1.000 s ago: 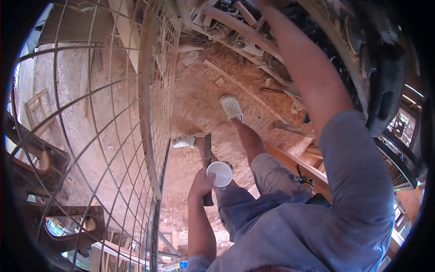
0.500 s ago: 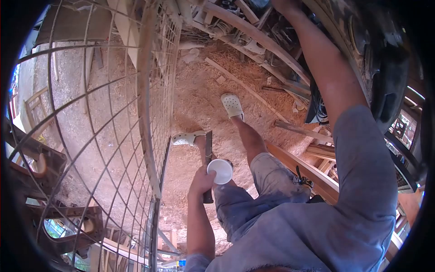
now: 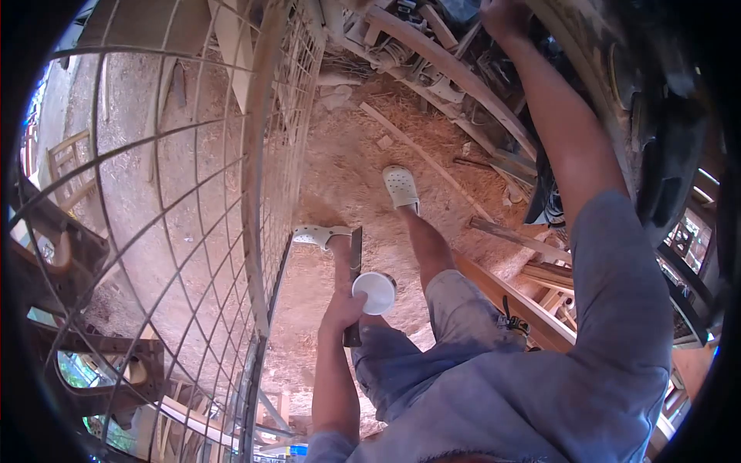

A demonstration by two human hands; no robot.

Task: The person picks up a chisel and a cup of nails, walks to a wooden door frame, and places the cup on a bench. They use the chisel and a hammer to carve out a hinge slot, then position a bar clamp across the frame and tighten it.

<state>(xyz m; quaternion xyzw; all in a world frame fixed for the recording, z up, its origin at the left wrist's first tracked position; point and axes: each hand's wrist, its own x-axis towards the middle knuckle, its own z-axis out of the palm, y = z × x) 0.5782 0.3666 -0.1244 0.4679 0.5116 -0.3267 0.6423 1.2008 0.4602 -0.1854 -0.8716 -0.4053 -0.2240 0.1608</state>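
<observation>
My left hand (image 3: 342, 311) is closed round a white cup (image 3: 374, 294), whose round mouth faces up toward me. The same hand also grips a long, dark, flat tool (image 3: 356, 255), held upright behind the cup; its kind is not clear. At the top of the view my right hand (image 3: 507, 21) reaches out at arm's length over a cluttered pile. A bluish plastic-looking thing (image 3: 461, 8) lies close to it. The right fingers are partly cut off and too blurred to show whether they hold anything.
A wire mesh panel (image 3: 255, 177) stands along my left. Wooden boards (image 3: 455, 65) and scrap (image 3: 394, 54) pile up ahead. A long plank (image 3: 424, 158) lies on the dusty floor (image 3: 340, 154). Dark machinery-like parts (image 3: 664, 147) are at my right, beside stacked timber (image 3: 548, 274).
My right hand shows more fully at the top edge as the view shifts slightly. The left hand still holds the cup and the dark tool in nearly the same place.
</observation>
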